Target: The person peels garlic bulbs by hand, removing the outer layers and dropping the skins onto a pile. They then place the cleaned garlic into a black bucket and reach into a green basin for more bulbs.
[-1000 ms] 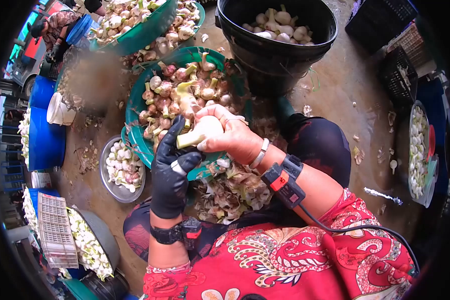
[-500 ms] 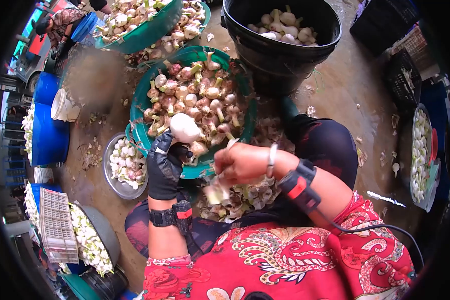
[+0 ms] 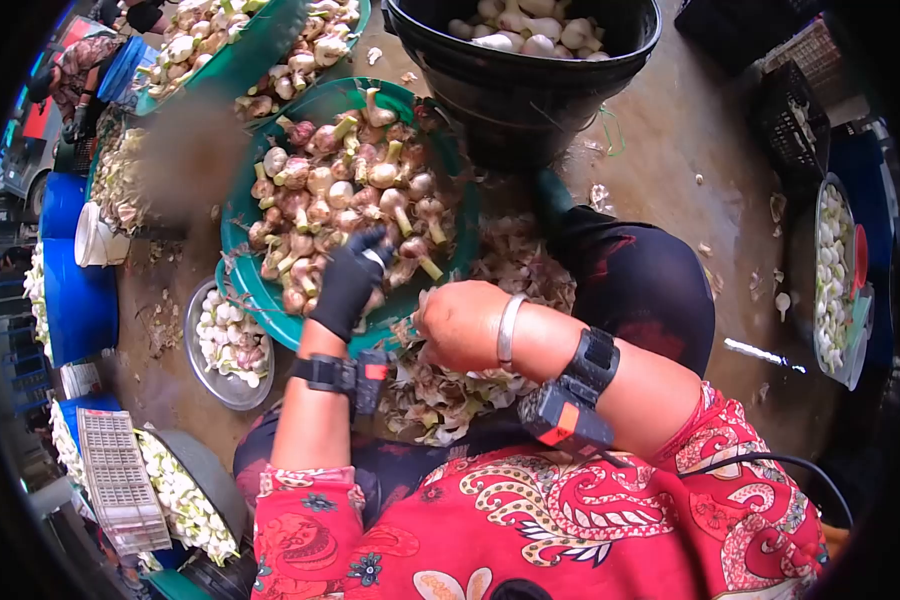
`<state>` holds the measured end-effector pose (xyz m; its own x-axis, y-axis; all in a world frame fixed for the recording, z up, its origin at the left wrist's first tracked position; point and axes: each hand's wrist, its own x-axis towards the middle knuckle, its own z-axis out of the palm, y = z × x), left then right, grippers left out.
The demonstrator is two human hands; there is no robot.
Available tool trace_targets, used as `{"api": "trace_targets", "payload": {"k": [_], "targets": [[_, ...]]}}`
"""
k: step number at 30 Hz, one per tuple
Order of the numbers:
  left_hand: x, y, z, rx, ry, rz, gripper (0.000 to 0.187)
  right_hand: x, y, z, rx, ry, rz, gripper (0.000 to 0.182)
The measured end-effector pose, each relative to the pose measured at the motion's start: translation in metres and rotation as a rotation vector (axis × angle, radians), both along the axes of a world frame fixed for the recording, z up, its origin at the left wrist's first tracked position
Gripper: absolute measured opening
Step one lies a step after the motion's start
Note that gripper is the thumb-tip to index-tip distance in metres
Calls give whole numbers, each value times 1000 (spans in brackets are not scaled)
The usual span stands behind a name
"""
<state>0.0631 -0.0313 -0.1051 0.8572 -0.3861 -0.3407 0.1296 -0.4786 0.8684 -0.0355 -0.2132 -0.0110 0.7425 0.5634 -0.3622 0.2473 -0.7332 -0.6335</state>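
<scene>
My left hand (image 3: 348, 288), in a black glove, is over the green basin (image 3: 235, 255) of unpeeled garlic bulbs (image 3: 340, 195). Its fingers are curled, and a small white patch of a garlic bulb (image 3: 374, 257) shows between them; the rest is hidden. My right hand (image 3: 462, 322), bare with a bangle at the wrist, is closed beside the basin's near right edge. Whatever it may hold is hidden behind the fingers. Below it, a heap of garlic skins (image 3: 440, 395) lies by my legs.
A black bucket (image 3: 520, 85) with cleaned bulbs stands beyond the basin. A metal bowl (image 3: 195, 345) of pale bulbs is at the left. Another green basin (image 3: 210, 75) of garlic is at the far left. A person (image 3: 80, 75) works beyond it. Crates (image 3: 790, 120) stand far right.
My left hand has turned over, so the white bulb it showed is now mostly covered. My right hand has moved slightly, and the pale scrap beneath it is no longer seen. The view has shifted.
</scene>
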Motion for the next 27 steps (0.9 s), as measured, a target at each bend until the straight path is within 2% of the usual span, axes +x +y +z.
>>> {"api": "trace_targets", "payload": {"k": [1, 3, 5, 6, 7, 9, 11, 12, 14, 16, 17, 18, 19, 21, 22, 23, 26, 27], "targets": [[-15, -6, -23, 197, -4, -43, 48, -1, 0, 0, 9, -2, -14, 25], [-29, -13, -89, 20, 272, 9, 53, -1, 0, 0, -62, 105, 16, 30], [-31, -41, -95, -4, 212, -81, 55, -1, -2, 2, -48, 122, -40, 29], [-33, -45, -95, 165, 157, -138, 48, 0, -3, 0, -55, 126, -42, 29], [-30, -45, -109, 160, 158, -141, 48, 0, -5, -1, -11, 86, -86, 28], [-25, -30, -142, 303, 137, -193, 40, 3, -9, 0, 39, 41, -134, 27], [-24, -17, -119, -69, 206, -57, 32, 7, -14, 5, 68, -38, -269, 27], [-20, -14, -102, 20, 195, -102, 31, 9, -15, 3, 73, -89, -350, 34], [-15, -13, -28, 113, 176, -133, 31, 16, -14, -7, 178, -163, -499, 56], [-16, -10, 49, -127, 292, -76, 27, 25, -9, -21, 269, -233, -568, 71], [-20, -7, 83, -155, 311, -94, 23, 29, -4, -30, 324, -268, -584, 77], [-27, -7, 115, -165, 242, -132, 26, 36, -8, -20, 604, -148, -540, 75], [-36, -4, 134, -174, 170, -169, 30, 40, -3, -17, 774, -346, -481, 66], [-49, 14, 143, -534, 366, 74, 41, 41, 2, -10, 1323, 480, -627, 54], [-56, 16, 144, -660, 292, 144, 49, 37, 4, 3, 1364, 512, -659, 50], [-62, 19, 141, -739, 231, 223, 50, 37, 9, 3, 1367, 480, -668, 51], [-70, 17, 132, -596, 11, 256, 40, 28, 20, 20, 1258, 477, -628, 56], [-69, 16, 130, -534, -71, 294, 36, 25, 28, 14, 1368, 486, -633, 59]]}}
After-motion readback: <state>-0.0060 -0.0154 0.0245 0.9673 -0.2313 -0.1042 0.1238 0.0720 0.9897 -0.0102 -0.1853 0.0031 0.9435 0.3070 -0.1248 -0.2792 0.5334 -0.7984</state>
